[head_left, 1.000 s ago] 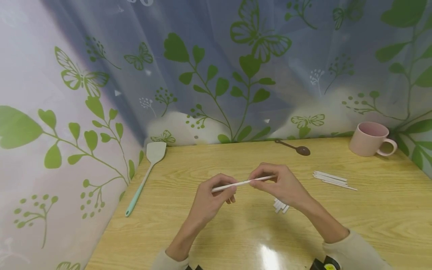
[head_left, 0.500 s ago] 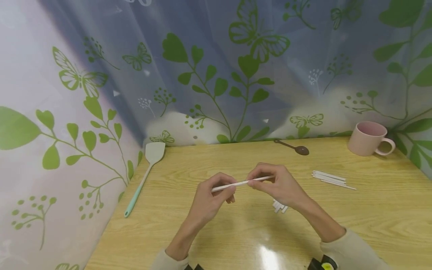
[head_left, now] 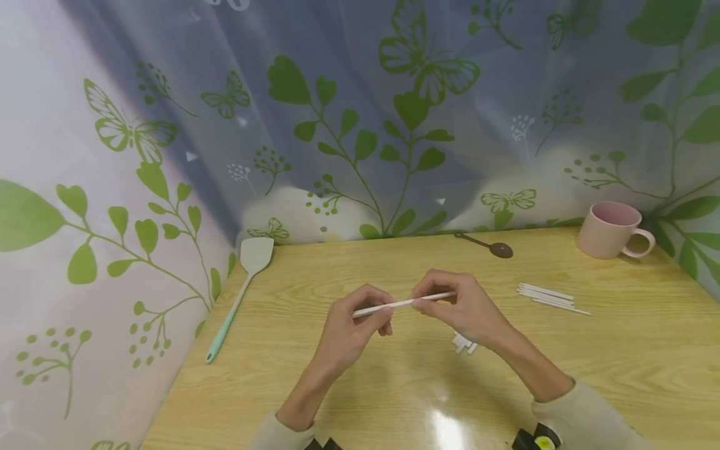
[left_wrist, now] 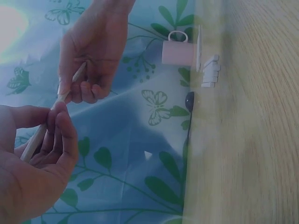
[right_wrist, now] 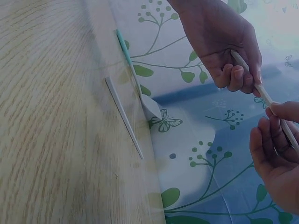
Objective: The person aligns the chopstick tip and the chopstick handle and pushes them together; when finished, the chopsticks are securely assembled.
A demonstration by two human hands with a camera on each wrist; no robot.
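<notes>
A thin white stick (head_left: 402, 303) is held level above the table, with a faint seam midway. My left hand (head_left: 351, 328) pinches its left part between thumb and fingers. On the other side my right hand (head_left: 461, 306) pinches it too, and the two hands are a little apart. The left wrist view shows the stick (left_wrist: 33, 144) running through the curled fingers of the left hand (left_wrist: 42, 172) to the right hand (left_wrist: 96, 51). Below the right hand lie several short white sticks (head_left: 464, 342), partly hidden. Several longer white sticks (head_left: 545, 296) lie to the right.
A pink mug (head_left: 607, 231) stands at the back right. A brown spoon (head_left: 499, 250) lies near the back edge. At the left lies a spatula (head_left: 242, 297) with a green handle. The right wrist view shows another pale stick (right_wrist: 124, 116) on the table (right_wrist: 56, 140).
The head view has shifted slightly, so the surroundings sit a bit further left. Both hands keep their pinch on the white stick and have hardly moved.
</notes>
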